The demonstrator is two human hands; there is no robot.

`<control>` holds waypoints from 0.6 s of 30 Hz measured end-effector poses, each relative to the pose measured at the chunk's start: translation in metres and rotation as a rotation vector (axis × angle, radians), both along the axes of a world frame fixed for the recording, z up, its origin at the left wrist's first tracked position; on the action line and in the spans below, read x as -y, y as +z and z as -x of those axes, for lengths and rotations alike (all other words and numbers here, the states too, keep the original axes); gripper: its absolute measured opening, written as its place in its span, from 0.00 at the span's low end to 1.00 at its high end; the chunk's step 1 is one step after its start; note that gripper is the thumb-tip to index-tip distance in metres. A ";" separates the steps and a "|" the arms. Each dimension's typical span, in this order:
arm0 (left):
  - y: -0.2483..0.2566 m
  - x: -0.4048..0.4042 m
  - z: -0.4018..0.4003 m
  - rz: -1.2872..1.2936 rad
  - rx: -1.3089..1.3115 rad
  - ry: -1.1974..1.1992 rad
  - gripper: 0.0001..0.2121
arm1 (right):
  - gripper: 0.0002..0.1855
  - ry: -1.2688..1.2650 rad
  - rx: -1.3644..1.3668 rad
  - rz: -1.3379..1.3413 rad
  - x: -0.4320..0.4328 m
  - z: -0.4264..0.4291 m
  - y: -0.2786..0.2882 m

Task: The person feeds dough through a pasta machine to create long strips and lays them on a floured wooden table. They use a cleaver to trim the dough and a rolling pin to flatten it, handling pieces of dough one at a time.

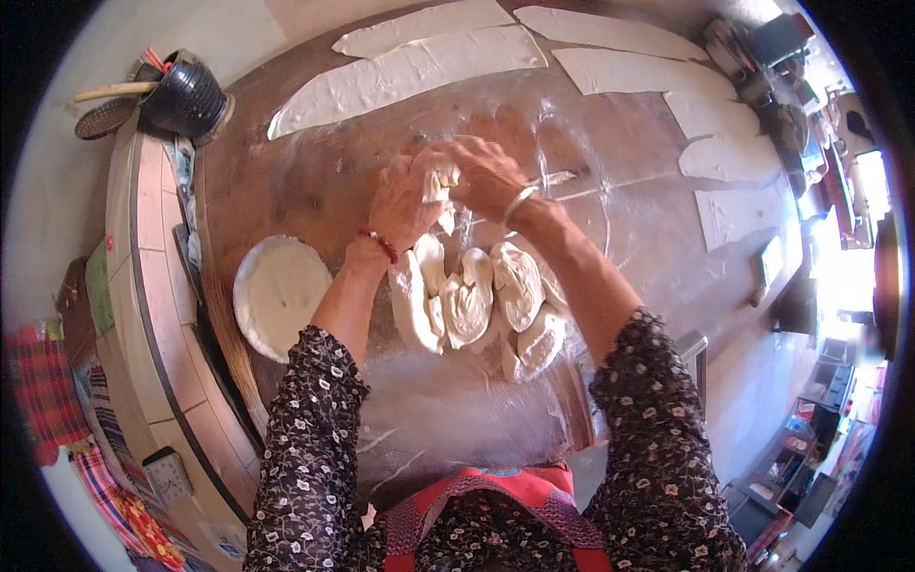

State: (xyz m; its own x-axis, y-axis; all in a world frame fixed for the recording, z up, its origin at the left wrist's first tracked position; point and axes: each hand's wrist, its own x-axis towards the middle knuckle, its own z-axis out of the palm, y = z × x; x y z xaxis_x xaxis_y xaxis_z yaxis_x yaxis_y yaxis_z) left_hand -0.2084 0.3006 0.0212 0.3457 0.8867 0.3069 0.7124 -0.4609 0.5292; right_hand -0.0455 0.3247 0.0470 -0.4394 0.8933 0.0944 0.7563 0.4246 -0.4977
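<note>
Both my hands meet over a wooden board (322, 186) and grip one piece of dough (439, 187) between them. My left hand (405, 196), with a red bead bracelet at the wrist, holds its left side. My right hand (486, 171), with a pale bangle, covers its upper right; some fingers are blurred or hidden. Just below lie several thick folded lumps of dough, among them a long one (411, 304), a rounded one (468, 307) and another (516, 282) partly near my right forearm. Left of them stands a round bowl (243, 314) holding a pale floury content.
Flat dough sheets (422, 68) lie along the board's far edge and more (729, 157) at the right. A dark pot (187, 96) with utensils stands at the upper left. A straw brush (229, 336) lies beside the bowl, near a tiled ledge (161, 286).
</note>
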 end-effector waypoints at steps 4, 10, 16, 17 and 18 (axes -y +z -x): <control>-0.016 0.001 -0.002 0.151 -0.001 0.053 0.27 | 0.30 -0.006 0.150 0.220 -0.017 0.017 -0.016; -0.011 0.091 0.018 0.367 -0.073 -0.284 0.26 | 0.21 0.369 0.057 0.246 0.071 -0.017 -0.035; 0.012 0.174 0.014 0.325 0.058 0.005 0.25 | 0.30 0.208 0.013 -0.025 0.038 -0.023 -0.023; 0.011 0.178 0.020 0.305 0.105 0.039 0.25 | 0.32 0.088 0.057 -0.224 0.017 -0.027 -0.034; 0.005 0.185 0.031 0.246 0.049 0.066 0.25 | 0.34 0.006 0.104 -0.190 0.005 -0.027 -0.040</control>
